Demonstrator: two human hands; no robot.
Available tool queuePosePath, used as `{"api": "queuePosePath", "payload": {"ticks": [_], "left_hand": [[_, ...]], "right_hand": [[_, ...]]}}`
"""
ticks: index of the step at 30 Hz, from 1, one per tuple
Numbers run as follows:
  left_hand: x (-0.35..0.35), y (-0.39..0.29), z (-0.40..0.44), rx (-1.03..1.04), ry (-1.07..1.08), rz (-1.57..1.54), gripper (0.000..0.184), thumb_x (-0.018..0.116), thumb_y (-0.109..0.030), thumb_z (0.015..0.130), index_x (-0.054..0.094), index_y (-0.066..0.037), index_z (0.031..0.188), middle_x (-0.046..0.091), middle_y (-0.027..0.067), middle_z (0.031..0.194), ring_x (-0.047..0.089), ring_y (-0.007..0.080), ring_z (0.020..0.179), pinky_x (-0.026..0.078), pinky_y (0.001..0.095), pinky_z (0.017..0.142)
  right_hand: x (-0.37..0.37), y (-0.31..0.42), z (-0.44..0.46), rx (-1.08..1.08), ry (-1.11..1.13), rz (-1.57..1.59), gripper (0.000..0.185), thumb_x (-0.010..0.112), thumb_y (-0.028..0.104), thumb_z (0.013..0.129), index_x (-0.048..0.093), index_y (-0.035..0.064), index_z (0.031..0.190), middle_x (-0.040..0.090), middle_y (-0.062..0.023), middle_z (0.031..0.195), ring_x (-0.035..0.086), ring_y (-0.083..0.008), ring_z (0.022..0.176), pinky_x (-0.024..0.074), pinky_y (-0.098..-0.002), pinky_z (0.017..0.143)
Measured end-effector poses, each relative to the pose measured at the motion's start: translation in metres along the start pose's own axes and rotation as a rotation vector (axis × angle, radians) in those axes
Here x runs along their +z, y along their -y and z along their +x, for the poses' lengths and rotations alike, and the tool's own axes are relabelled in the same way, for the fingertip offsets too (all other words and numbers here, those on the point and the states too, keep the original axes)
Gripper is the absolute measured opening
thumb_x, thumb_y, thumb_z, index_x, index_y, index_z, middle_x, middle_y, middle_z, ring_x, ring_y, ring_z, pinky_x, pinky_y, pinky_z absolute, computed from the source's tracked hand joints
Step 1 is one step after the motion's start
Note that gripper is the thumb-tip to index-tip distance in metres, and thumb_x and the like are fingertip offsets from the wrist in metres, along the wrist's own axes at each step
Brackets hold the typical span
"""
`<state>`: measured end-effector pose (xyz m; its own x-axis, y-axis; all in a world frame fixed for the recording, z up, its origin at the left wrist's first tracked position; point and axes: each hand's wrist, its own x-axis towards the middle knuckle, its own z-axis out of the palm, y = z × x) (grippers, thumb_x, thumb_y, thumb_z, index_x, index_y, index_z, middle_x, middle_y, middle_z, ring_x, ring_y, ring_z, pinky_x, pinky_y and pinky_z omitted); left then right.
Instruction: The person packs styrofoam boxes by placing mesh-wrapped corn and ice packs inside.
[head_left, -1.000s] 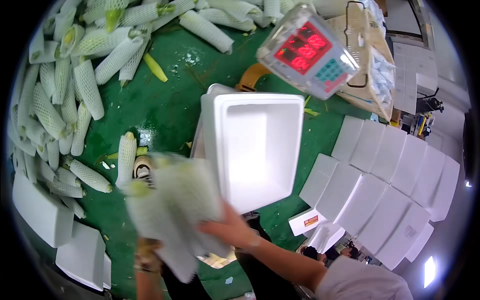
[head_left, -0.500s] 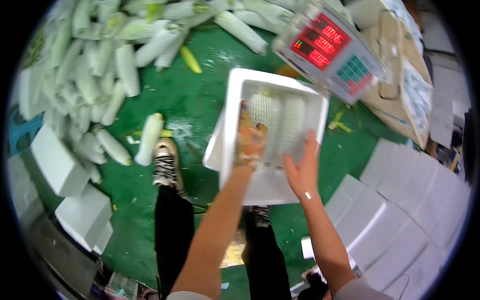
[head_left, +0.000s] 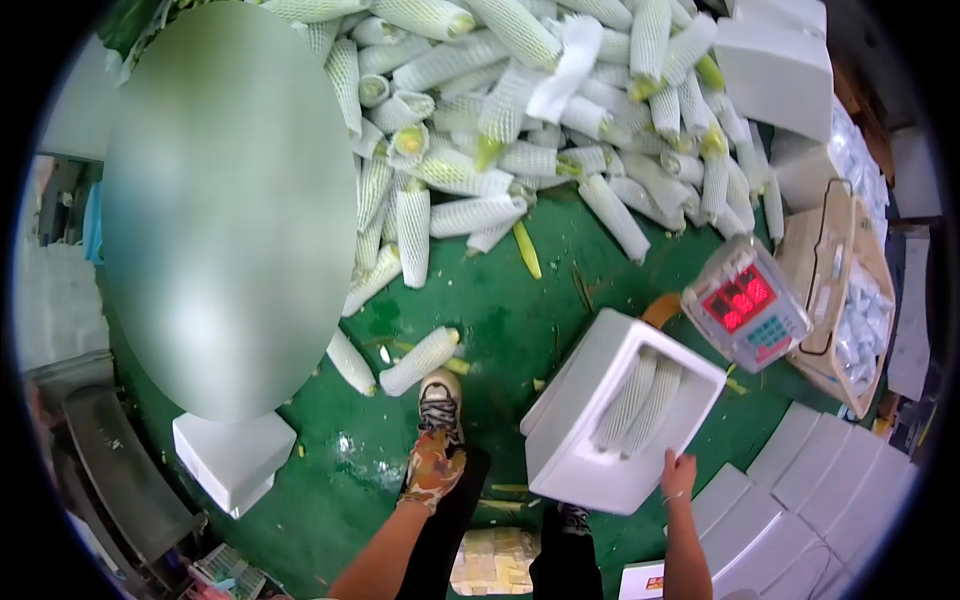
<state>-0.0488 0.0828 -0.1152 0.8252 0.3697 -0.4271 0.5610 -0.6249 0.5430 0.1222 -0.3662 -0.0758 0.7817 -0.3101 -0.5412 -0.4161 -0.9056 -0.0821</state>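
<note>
My left hand (head_left: 434, 472), in a patterned glove, hangs over my left leg just below the shoe (head_left: 438, 405); its fingers point down and I cannot make out anything in them. My bare right hand (head_left: 678, 474) is at the lower right rim of the white foam box (head_left: 570, 455), its fingers curled. Inside that box two net-wrapped vegetables (head_left: 652, 408) lie side by side. Beyond my left hand, a wrapped vegetable (head_left: 420, 362) rests on the green floor (head_left: 490, 340).
A large pile of wrapped vegetables (head_left: 470, 130) spans the far side. Right of the box stand a scale display (head_left: 748, 303) and a crate (head_left: 830, 270). White boxes (head_left: 800, 480) are stacked at lower right. A blurred oval hides the upper left.
The vegetables went from my hands into the box, and both hands have come out of it. The view has swung left, showing more of the pile.
</note>
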Motion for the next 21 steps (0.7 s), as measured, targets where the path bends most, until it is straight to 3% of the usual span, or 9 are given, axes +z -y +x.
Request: {"api": "queuePosePath", "payload": {"ticks": [3, 5, 7, 9, 11, 14, 16, 17, 21], "left_hand": [[-0.029, -0.003, 0.075, -0.032, 0.071, 0.393, 0.068, 0.065, -0.031, 0.072, 0.044, -0.001, 0.129, 0.046, 0.0188, 0.121, 0.049, 0.035, 0.103, 0.044, 0.0448, 0.084], [-0.034, -0.002, 0.138, -0.095, 0.066, 0.42, 0.067, 0.06, -0.021, 0.074, 0.038, 0.001, 0.134, 0.041, 0.0213, 0.131, 0.041, 0.0355, 0.118, 0.035, 0.0487, 0.097], [-0.017, 0.03, 0.186, -0.091, 0.023, 0.485, 0.068, 0.06, -0.02, 0.074, 0.038, -0.002, 0.135, 0.041, 0.0191, 0.131, 0.038, 0.0368, 0.123, 0.033, 0.0492, 0.099], [0.036, 0.085, 0.215, -0.213, 0.164, 0.655, 0.07, 0.063, -0.022, 0.072, 0.039, -0.008, 0.136, 0.045, 0.0149, 0.129, 0.043, 0.0339, 0.118, 0.034, 0.0482, 0.098], [0.015, 0.075, 0.23, -0.271, 0.343, 0.507, 0.066, 0.066, -0.025, 0.067, 0.046, -0.009, 0.128, 0.049, 0.0124, 0.121, 0.049, 0.029, 0.111, 0.036, 0.0458, 0.096], [0.052, 0.14, 0.209, -0.303, -0.008, 0.129, 0.061, 0.068, -0.034, 0.059, 0.052, -0.007, 0.111, 0.055, 0.0118, 0.109, 0.055, 0.0292, 0.1, 0.046, 0.0403, 0.083], [0.041, 0.167, 0.195, -0.4, -0.377, -0.147, 0.051, 0.074, -0.028, 0.061, 0.057, -0.005, 0.103, 0.064, 0.0122, 0.088, 0.061, 0.0282, 0.076, 0.052, 0.0383, 0.068], [0.037, 0.187, 0.184, -0.571, -0.33, -0.136, 0.057, 0.074, -0.029, 0.062, 0.054, -0.002, 0.109, 0.065, 0.0132, 0.088, 0.061, 0.0288, 0.075, 0.051, 0.038, 0.07], [-0.01, 0.19, 0.172, -0.511, -0.427, -0.024, 0.067, 0.072, -0.027, 0.07, 0.045, 0.001, 0.124, 0.059, 0.0167, 0.101, 0.057, 0.031, 0.09, 0.048, 0.0389, 0.076]], "right_hand": [[-0.017, 0.072, -0.043, -0.178, -0.536, -0.197, 0.044, 0.067, 0.015, 0.075, 0.052, -0.0046, 0.111, 0.053, -0.0203, 0.096, 0.051, -0.0359, 0.09, 0.0419, -0.0422, 0.085], [-0.03, 0.161, -0.061, -0.41, -0.485, 0.048, 0.062, 0.068, 0.004, 0.068, 0.042, -0.0028, 0.124, 0.053, -0.0183, 0.103, 0.053, -0.0329, 0.095, 0.0418, -0.0412, 0.089], [-0.017, 0.281, -0.074, -0.292, 0.037, 0.502, 0.055, 0.068, 0.002, 0.071, 0.046, 0.0012, 0.121, 0.055, -0.0144, 0.108, 0.055, -0.0256, 0.102, 0.0443, -0.038, 0.087], [0.017, 0.396, -0.071, -0.548, 0.339, 0.575, 0.05, 0.066, 0.009, 0.079, 0.045, 0.0025, 0.123, 0.056, -0.0141, 0.111, 0.057, -0.0252, 0.102, 0.0455, -0.0363, 0.089], [0.069, 0.501, -0.046, -0.858, 0.361, 0.548, 0.043, 0.063, 0.009, 0.083, 0.045, 0.0009, 0.121, 0.056, -0.0142, 0.108, 0.056, -0.0232, 0.103, 0.0444, -0.034, 0.089], [0.169, 0.643, 0.011, -1.044, 0.121, 0.429, 0.052, 0.056, 0.03, 0.088, 0.043, -0.012, 0.117, 0.055, -0.0277, 0.109, 0.056, -0.0372, 0.102, 0.0442, -0.0431, 0.086], [0.196, 0.726, 0.024, -0.517, 0.371, 0.552, 0.062, 0.064, 0.032, 0.076, 0.045, -0.0137, 0.114, 0.056, -0.0285, 0.11, 0.058, -0.0348, 0.097, 0.0458, -0.0409, 0.081], [0.207, 0.748, 0.025, -0.261, 0.403, 0.646, 0.066, 0.067, 0.033, 0.071, 0.046, -0.0144, 0.112, 0.057, -0.0278, 0.109, 0.059, -0.0332, 0.096, 0.0461, -0.0394, 0.081], [0.218, 0.734, 0.03, -0.34, 0.397, 0.824, 0.071, 0.072, 0.033, 0.063, 0.048, -0.0143, 0.11, 0.059, -0.0247, 0.108, 0.059, -0.0296, 0.094, 0.0472, -0.037, 0.078]]}}
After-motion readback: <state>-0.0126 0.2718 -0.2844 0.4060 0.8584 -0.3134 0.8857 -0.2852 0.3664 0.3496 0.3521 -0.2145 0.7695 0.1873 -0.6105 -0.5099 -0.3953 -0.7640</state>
